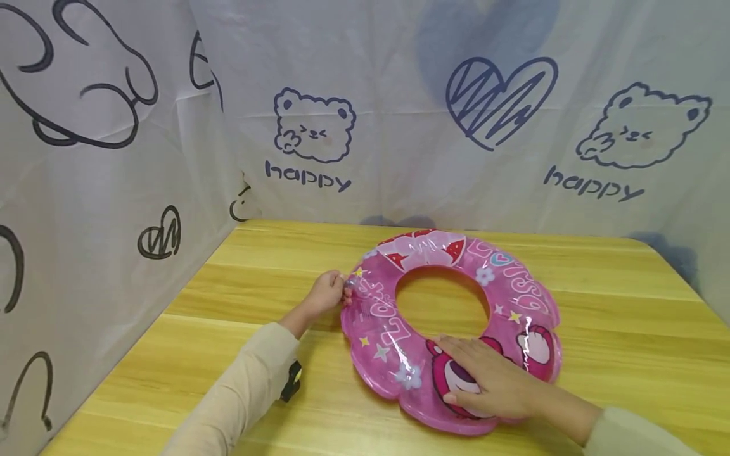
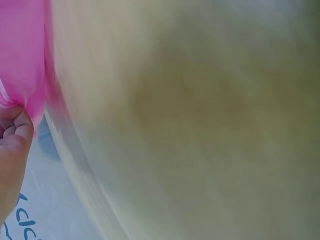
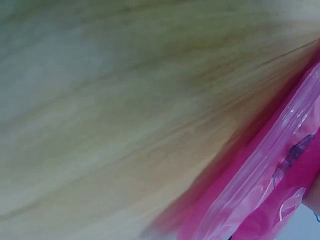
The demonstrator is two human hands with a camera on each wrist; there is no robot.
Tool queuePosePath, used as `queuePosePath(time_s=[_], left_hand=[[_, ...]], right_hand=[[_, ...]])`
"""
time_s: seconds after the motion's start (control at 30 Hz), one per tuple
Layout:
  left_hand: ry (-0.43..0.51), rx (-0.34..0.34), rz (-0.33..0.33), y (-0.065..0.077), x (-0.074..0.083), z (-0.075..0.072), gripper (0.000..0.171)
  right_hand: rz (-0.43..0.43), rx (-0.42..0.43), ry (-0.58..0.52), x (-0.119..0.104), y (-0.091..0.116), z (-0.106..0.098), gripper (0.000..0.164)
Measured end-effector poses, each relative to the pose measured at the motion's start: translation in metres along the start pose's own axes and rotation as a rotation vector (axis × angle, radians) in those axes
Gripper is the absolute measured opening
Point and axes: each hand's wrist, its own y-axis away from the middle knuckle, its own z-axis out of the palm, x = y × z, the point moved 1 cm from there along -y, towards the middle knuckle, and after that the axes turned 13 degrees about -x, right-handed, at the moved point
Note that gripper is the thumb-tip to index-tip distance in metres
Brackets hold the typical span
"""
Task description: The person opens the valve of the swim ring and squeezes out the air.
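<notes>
White sheeting [image 1: 399, 95] printed with bears and hearts backs a yellow wooden tabletop [image 1: 599, 316] carrying one pink swim ring [image 1: 513, 285], lying flat and seemingly partly deflated. The left hand [image 1: 326, 294] pinches the ring's outer left edge, apparently at the valve; the right hand [image 1: 490, 380] lies flat, fingers straight, pressing the near side. Pressing well probably means keeping the pinch firm while the palm pushes evenly toward it. Two hands, one ring.
</notes>
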Motion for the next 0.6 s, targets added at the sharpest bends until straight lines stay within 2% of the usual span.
queuePosePath(time_s=[0.13,0.3,0.43,0.6], left_hand=[[-0.036,0.01,0.026,0.0003,0.0008,0.0009,0.027],[-0.184,0.005,0.064,0.0022,0.0001,0.0,0.029],[-0.295,0.003,0.062,0.0051,0.0014,-0.0017,0.031],[-0.426,0.007,0.037,0.006,0.003,-0.0021,0.049]], right_hand=[[-0.016,0.008,0.008,-0.0011,0.0,-0.0006,0.074],[-0.034,0.008,0.017,-0.0016,-0.0003,-0.0021,0.072],[-0.015,-0.011,0.0,-0.0015,-0.0012,-0.0041,0.072],[0.003,-0.032,-0.012,-0.0012,-0.0009,-0.0067,0.071]])
